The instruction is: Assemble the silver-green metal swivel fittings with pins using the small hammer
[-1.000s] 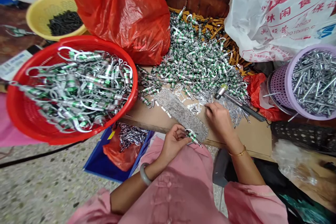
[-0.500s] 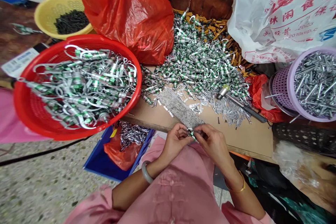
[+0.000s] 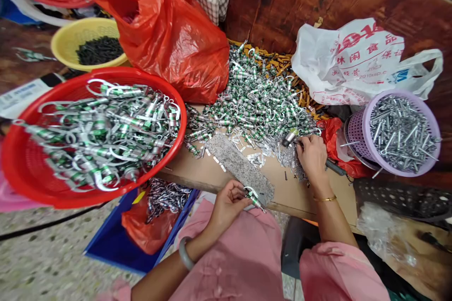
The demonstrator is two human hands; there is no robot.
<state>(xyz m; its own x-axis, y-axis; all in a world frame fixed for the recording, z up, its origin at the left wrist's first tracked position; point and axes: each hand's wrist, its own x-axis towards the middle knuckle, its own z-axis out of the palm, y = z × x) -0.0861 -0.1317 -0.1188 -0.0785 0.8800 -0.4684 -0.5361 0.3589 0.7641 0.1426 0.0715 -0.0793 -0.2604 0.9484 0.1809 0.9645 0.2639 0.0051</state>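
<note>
The left hand (image 3: 229,204) pinches a small silver clip with a green band (image 3: 254,200) in a narrow grip, just beside a grey stone slab (image 3: 240,167) on the desk (image 3: 212,174). The right hand (image 3: 312,157) curls narrowly over scattered silver links (image 3: 291,162); whether it holds one, I cannot tell. A white plastic bag (image 3: 348,63) reads "食品". A red plastic basket (image 3: 95,73) brims with green-banded clips; a lilac plastic basket (image 3: 437,134) holds silver pins.

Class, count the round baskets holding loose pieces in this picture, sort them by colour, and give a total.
Red basket: 1
Yellow basket: 1
Lilac basket: 1
Total: 3
</note>
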